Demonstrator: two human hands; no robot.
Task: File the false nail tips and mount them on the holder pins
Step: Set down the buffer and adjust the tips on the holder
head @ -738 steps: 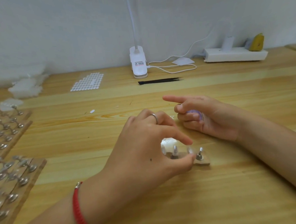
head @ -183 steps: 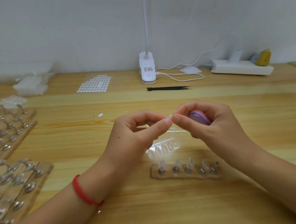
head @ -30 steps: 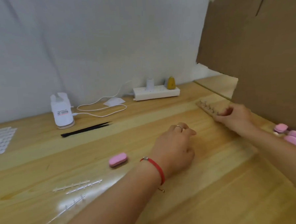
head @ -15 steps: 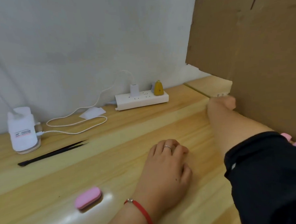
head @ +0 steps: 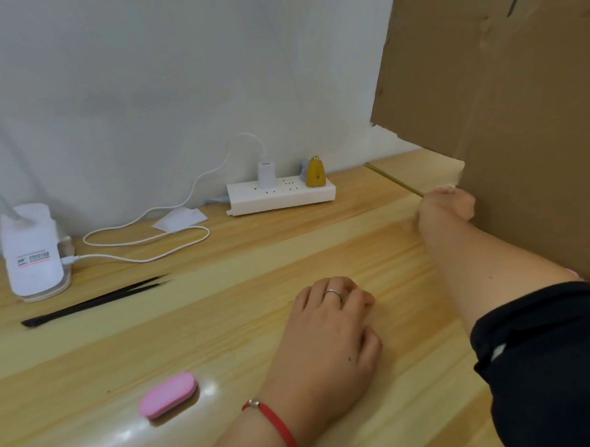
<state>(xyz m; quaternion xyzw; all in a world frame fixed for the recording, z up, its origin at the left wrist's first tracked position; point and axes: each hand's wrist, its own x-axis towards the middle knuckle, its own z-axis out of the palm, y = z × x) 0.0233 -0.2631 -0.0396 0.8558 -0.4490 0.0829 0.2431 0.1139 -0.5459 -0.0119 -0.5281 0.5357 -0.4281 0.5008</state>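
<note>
Two hands on a wooden table (head: pixel 190 331); nail tips and holder pins not in view.
A cardboard sheet (head: pixel 520 109) walls off the right. My right hand (head: pixel 446 205) reaches its edge with the fingers hidden, so I cannot tell its grasp. My left hand (head: pixel 330 327) rests loosely curled, empty. Power strip (head: pixel 285 196), lamp base (head: pixel 32 257) and tweezers (head: pixel 96 299) lie well clear. The pink file block (head: pixel 168 395) by my left wrist looks light and firm; I would pinch its long sides.

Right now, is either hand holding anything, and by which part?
Left hand rests on the pale wooden table, holding nothing visible. Right hand is at the brown cardboard sheet, fingers mostly hidden; cannot tell if it holds anything.
</note>
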